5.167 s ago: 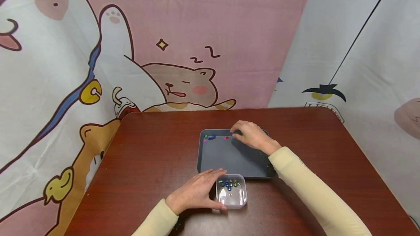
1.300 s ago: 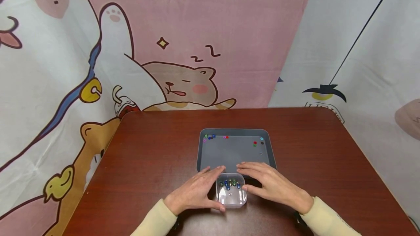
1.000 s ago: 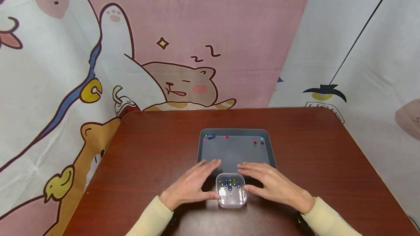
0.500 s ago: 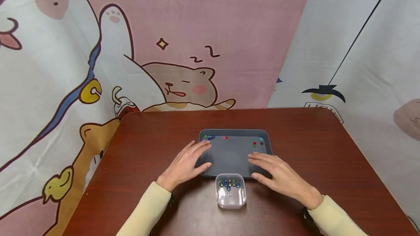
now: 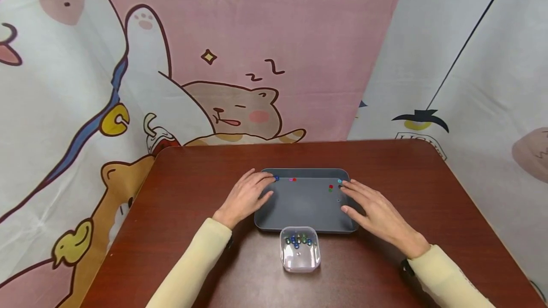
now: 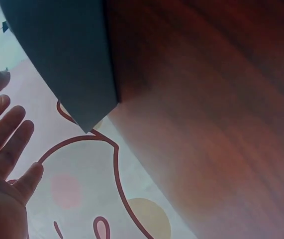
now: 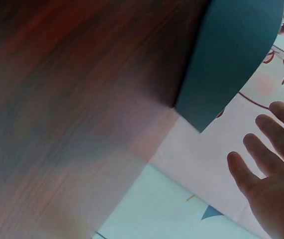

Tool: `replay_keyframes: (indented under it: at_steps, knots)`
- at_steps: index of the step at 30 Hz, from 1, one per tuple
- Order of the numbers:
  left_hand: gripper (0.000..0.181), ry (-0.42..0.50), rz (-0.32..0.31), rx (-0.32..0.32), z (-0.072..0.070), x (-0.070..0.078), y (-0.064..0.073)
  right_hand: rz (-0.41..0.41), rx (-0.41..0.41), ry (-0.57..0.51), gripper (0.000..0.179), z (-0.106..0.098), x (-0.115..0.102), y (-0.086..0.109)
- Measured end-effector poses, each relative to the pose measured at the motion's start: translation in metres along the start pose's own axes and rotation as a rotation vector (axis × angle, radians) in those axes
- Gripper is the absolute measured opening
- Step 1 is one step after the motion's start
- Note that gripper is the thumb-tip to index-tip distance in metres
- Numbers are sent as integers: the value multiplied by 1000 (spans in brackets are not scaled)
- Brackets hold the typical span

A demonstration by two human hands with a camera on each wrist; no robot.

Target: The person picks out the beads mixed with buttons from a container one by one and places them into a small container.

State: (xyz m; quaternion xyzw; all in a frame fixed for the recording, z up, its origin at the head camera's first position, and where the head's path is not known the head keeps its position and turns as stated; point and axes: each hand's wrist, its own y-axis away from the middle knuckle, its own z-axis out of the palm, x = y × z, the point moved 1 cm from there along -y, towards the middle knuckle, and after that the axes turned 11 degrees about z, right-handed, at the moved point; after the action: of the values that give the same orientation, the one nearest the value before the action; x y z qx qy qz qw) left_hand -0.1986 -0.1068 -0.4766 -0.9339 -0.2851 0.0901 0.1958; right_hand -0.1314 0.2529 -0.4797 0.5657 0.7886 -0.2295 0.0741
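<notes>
My left hand (image 5: 246, 197) hovers at the left side of a grey tray (image 5: 304, 210), fingers straight and spread, its fingertips over the far left corner. On the opposite side, my right hand (image 5: 381, 210) extends over the tray's right edge, also with straight fingers. Neither hand holds anything; whether they touch the rim I cannot tell. Near the far wall lie a blue marble (image 5: 276, 178), a red bead (image 5: 294, 179) and a cyan ring (image 5: 339, 181). Another red bead (image 5: 331, 186) is at the right. The left hand hides the corner pieces.
A clear square plastic box (image 5: 299, 261) stands in front of the tray, with several blue and green marbles (image 5: 296, 240) inside. Both are on a brown wooden table (image 5: 205, 170). A printed cartoon cloth (image 5: 325, 61) hangs behind the table.
The right hand came back from the tray's far side to the box, where one more marble shows. Both hands then left the box and moved forward and apart to the tray's two sides.
</notes>
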Motion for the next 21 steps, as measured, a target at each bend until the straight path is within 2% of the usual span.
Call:
replay_keyframes:
  at_steps: [9,15,21]
  knots:
    - [39,-32,33,-51,11,-4,-17,46,-36,42,60,4,14,-5]
    - [36,-6,3,-92,20,-8,-24,81,-57,59,62,7,20,-6]
    - [34,-24,-29,-143,29,-10,-28,105,-72,67,65,9,23,-5]
